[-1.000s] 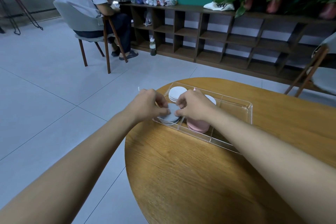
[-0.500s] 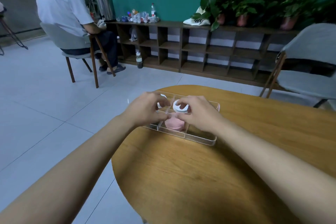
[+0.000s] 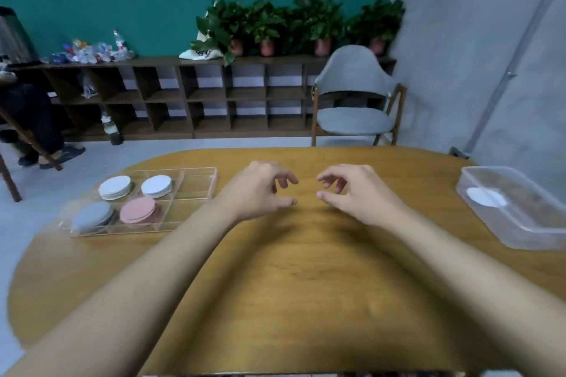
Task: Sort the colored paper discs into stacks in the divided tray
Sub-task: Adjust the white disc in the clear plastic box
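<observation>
With four stacks sitting in the tray (image 3: 196, 180) at the table's left edge, both hands (image 3: 260, 190) (image 3: 352, 193) hover mid-table, fingers loosely curled, empty. Between picks; next, probably fetch the white disc (image 3: 485, 196) from the bin (image 3: 520, 223) at the right edge.

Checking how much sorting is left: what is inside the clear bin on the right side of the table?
The clear bin holds one white disc near its left end. The rest of its floor looks bare through the cloudy plastic; whether more discs lie under that one cannot be seen.

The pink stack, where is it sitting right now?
In the head view, the pink stack sits in the tray at the table's left, near row, right of the grey-blue stack.
</observation>
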Action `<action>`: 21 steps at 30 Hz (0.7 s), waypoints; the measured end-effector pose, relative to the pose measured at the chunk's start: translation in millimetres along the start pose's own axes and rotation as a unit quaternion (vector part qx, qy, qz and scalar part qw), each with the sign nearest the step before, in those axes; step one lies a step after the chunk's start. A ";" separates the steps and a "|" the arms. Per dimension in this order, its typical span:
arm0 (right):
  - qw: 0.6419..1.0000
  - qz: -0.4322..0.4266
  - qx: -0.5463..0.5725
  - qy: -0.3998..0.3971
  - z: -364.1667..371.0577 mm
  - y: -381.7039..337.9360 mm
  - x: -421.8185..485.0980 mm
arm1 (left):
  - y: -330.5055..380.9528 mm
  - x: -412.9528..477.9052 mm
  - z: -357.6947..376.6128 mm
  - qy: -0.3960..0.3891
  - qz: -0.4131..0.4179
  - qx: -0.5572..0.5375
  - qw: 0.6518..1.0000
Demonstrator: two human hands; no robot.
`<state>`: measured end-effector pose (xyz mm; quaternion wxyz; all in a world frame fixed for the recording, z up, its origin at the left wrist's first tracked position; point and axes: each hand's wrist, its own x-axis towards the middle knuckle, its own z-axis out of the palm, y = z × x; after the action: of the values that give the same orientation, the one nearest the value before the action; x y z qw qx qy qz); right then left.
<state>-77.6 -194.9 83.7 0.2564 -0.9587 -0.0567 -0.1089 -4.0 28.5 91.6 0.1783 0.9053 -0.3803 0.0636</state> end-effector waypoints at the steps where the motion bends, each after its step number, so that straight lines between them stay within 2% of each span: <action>1: 1.000 0.016 0.003 0.009 -12.3 17.0 -11.0 | 16.8 12.0 9.9 0.002 0.014 -0.013 1.000; 7: 0.992 0.093 -0.006 0.081 -79.9 115.7 -65.8 | 115.5 90.6 71.1 0.011 0.078 -0.073 0.994; 14: 0.979 0.167 -0.038 0.108 -146.5 223.7 -103.5 | 211.1 183.5 133.4 0.002 0.122 -0.118 0.985; 16: 0.973 0.206 -0.059 0.092 -157.6 251.9 -103.3 | 225.9 203.0 147.3 0.004 0.126 -0.131 0.983; 21: 0.955 0.277 -0.107 -0.025 -160.0 306.7 -71.6 | 235.5 235.2 172.9 0.019 0.125 -0.145 0.981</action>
<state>-125.3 -543.8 54.8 0.1708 -0.9610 0.2169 -0.0154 -9.8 -344.7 54.6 0.3053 0.8136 -0.4926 0.0471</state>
